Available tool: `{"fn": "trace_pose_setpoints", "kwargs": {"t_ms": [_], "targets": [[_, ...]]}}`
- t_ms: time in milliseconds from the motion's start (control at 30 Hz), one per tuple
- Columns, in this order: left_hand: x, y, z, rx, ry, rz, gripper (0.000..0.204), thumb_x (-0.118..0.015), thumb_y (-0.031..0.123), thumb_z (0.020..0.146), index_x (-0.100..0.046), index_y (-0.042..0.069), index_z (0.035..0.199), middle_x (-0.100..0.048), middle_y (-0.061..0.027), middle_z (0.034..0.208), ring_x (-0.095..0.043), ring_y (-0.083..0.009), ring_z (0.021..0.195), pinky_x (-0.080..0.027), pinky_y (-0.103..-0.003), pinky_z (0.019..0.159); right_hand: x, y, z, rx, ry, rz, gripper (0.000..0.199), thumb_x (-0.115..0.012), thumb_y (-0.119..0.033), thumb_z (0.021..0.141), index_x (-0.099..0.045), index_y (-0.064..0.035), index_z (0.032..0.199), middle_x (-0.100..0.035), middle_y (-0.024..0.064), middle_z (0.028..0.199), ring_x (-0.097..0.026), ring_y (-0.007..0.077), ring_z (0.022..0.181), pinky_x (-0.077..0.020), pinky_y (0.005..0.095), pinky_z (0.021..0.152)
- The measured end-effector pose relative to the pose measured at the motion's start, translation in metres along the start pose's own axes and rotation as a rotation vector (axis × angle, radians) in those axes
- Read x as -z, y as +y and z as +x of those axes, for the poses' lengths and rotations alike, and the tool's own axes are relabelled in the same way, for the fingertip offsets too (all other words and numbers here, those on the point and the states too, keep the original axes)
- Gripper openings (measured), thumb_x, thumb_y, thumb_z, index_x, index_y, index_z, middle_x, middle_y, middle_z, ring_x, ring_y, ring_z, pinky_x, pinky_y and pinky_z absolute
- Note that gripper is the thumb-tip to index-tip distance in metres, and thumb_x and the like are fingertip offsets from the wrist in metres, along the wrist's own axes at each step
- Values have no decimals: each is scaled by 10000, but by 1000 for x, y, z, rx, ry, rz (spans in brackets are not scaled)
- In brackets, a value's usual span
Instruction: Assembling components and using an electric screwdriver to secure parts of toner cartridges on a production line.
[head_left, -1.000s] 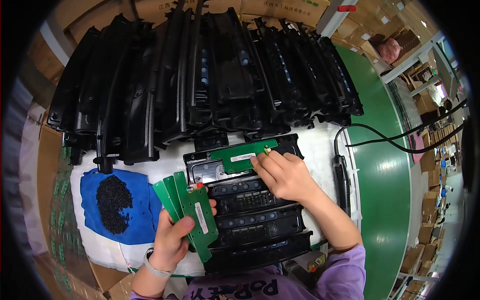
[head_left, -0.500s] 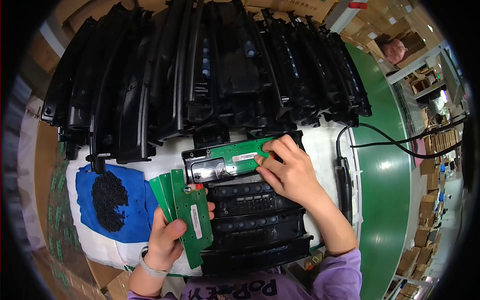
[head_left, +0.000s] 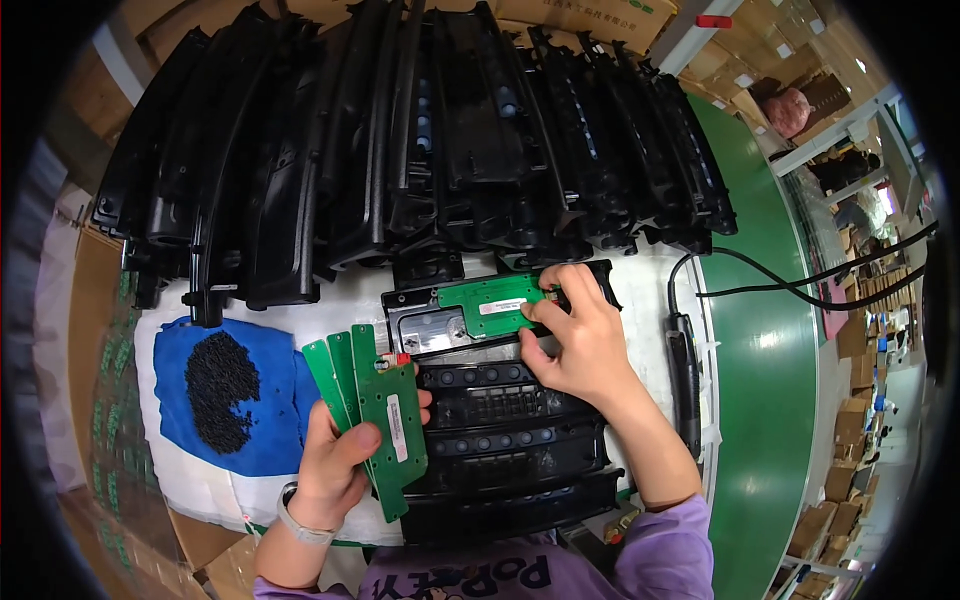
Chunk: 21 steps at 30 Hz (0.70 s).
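My left hand (head_left: 340, 455) is closed around a fan of green circuit boards (head_left: 393, 460), its thumb across the front one. This front board carries a white label and a red-and-white connector at its upper edge. My right hand (head_left: 575, 335) is closed at the right end of another green circuit board (head_left: 487, 305), which lies in a black plastic housing (head_left: 420, 328). Its fingertips touch the board beside the white label, and the thumb is lower, near the housing's front edge. That hand hides the board's right end.
Several black housings (head_left: 520, 440) lie in rows nearer me. Large black plastic parts (head_left: 350, 150) stand packed along the back. At left, small black pieces (head_left: 222, 390) are heaped on a blue cloth (head_left: 275, 400). A corded black tool (head_left: 684, 380) lies at right, beside a green surface (head_left: 765, 400).
The view has shifted slightly. My right hand stays at the circuit board in the housing, its fingers slightly rearranged. My left hand still holds the fanned boards.
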<state>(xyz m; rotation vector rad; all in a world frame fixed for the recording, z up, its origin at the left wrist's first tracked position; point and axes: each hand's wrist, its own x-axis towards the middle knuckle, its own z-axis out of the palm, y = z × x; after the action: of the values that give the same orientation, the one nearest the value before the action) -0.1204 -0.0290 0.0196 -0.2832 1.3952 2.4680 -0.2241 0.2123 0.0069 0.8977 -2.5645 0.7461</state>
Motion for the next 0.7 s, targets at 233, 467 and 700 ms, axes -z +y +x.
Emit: {"fn": "trace_pose_setpoints", "kwargs": {"t_ms": [233, 467, 700], "targets": [[-2, -1, -1, 0, 0, 17, 846, -719, 473, 705, -410, -86, 1260, -583, -207, 1103, -623, -236, 933, -507, -316, 819, 0, 6, -4, -80, -61, 87, 171, -737, -52, 625, -646, -3, 761, -531, 98, 949, -541, 251, 857, -486, 321, 659], [0, -5, 0, 27, 40, -20, 814, -738, 395, 685, -418, -82, 1261, -589, -212, 1097, -623, -249, 940, -505, -335, 831, 1, 0, -9, -150, -38, 117, 179, -743, -77, 642, -687, -14, 800, -534, 90, 971, -542, 245, 878, -488, 319, 655], [-4, -4, 1, 32, 55, 9, 853, -757, 425, 653, -425, -77, 1258, -587, -197, 1112, -626, -240, 934, -511, -332, 826, 4, -2, -15, -224, -53, -122, 204, -756, -131, 646, -694, -70, 831, -502, 82, 915, -531, 218, 784, -485, 330, 604]]}}
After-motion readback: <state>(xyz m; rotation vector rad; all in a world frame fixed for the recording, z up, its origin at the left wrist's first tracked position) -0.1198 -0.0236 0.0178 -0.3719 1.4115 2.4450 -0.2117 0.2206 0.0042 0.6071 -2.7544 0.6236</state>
